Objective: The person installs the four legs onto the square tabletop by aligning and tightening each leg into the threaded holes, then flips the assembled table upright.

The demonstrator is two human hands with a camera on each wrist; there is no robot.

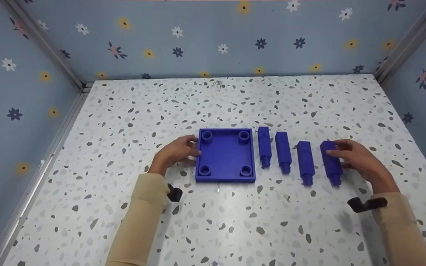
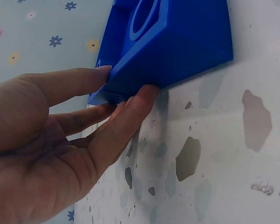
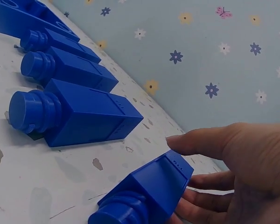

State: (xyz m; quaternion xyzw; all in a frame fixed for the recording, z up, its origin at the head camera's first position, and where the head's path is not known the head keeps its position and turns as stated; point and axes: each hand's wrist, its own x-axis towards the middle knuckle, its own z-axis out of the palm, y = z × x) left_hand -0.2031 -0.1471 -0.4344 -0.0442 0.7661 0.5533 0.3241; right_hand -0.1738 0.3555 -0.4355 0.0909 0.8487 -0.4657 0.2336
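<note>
A blue square panel (image 1: 226,153) lies flat with its raised rim up and a round socket inside each corner. My left hand (image 1: 179,149) holds its left edge, the thumb at the rim and the other fingers against the side wall, as the left wrist view shows. To its right is a row of blue square-section legs, each with a ridged round peg pointing toward me. My right hand (image 1: 362,160) grips the rightmost leg (image 1: 330,159), thumb on top and fingers along its right side. In the right wrist view this leg (image 3: 149,182) is tilted.
Between the panel and the held leg lie a near-left leg (image 1: 264,144), a middle leg (image 1: 283,149) and another leg (image 1: 305,159), side by side with narrow gaps. The speckled white table (image 1: 154,107) meets flowered blue walls (image 1: 205,37) at the back and sides.
</note>
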